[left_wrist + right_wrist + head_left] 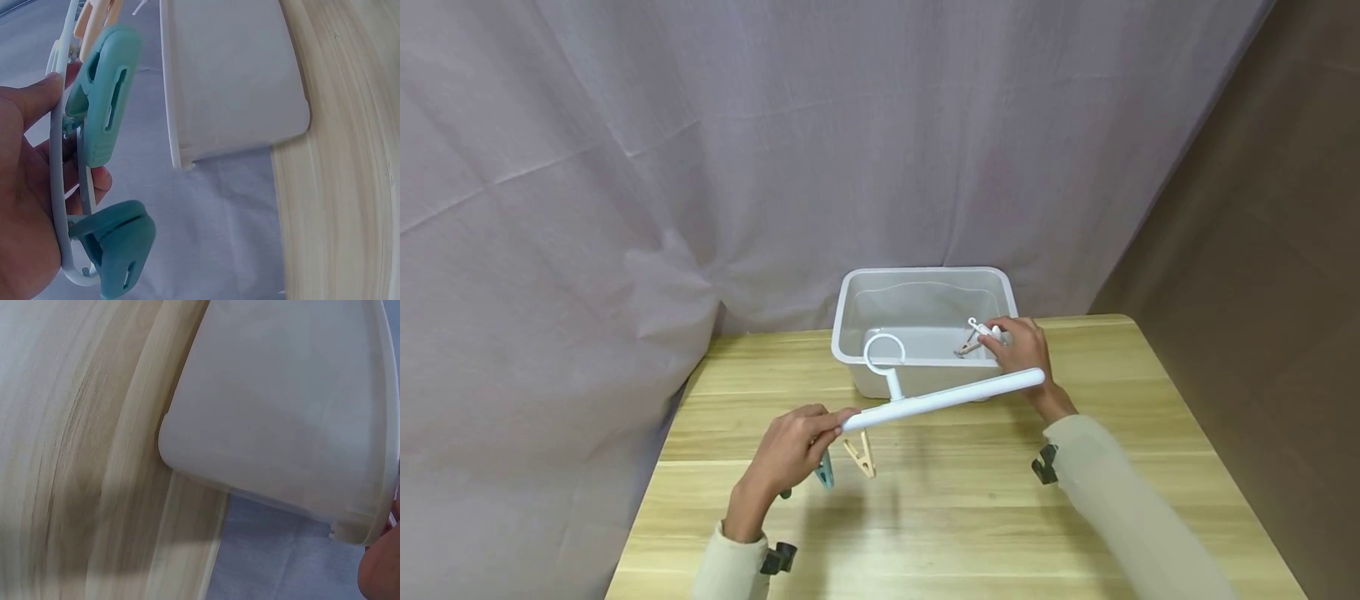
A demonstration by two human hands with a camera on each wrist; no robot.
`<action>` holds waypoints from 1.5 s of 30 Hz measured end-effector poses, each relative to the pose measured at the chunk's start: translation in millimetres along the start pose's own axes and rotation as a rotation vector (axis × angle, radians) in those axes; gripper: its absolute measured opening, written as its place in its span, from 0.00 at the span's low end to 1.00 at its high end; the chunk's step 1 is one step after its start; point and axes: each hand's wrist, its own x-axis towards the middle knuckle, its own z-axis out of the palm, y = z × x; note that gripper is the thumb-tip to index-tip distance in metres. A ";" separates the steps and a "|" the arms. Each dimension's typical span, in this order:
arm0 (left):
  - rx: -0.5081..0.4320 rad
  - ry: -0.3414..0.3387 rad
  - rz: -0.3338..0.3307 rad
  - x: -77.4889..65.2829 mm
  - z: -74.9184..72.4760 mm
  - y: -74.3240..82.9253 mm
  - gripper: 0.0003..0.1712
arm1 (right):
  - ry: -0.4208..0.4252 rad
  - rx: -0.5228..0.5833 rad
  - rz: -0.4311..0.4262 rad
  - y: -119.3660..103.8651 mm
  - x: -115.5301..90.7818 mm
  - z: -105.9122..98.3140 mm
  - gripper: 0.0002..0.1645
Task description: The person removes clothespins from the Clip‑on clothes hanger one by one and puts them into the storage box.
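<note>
Free room in bin (895,308), hanger (955,398) in front

The place appears to be a small booth, which is screened on two sides. In the head view, a grey cloth (850,150) with folds and creases covers from nine to twelve o'clock, and a brown surface (1262,250), perhaps also cloth, stands at three o'clock. At six o'clock lies a counter (955,525) with light wood grain. The white hanger (955,398), the clips (103,128) and the plastic bin (925,306) are household articles, but whether this is inside a home, I cannot tell.
</note>
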 end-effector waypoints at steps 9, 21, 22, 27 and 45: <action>-0.013 -0.014 0.003 -0.6 2.9 -0.1 0.21 | 0.001 -0.024 0.045 0.2 1.0 3.4 0.12; 0.002 -0.025 -0.002 0.9 1.5 0.9 0.22 | 0.006 -0.056 -0.085 3.5 -2.2 0.7 0.26; 0.003 -0.026 -0.003 0.9 1.4 1.1 0.22 | -0.001 -0.059 -0.081 2.7 -2.6 -0.7 0.26; 0.009 -0.030 -0.013 1.1 1.9 0.9 0.22 | -0.038 -0.070 -0.068 -4.0 -3.4 -9.0 0.28; 0.008 -0.041 -0.014 2.2 2.9 1.5 0.22 | -0.020 -0.057 -0.156 2.0 -21.0 -49.9 0.29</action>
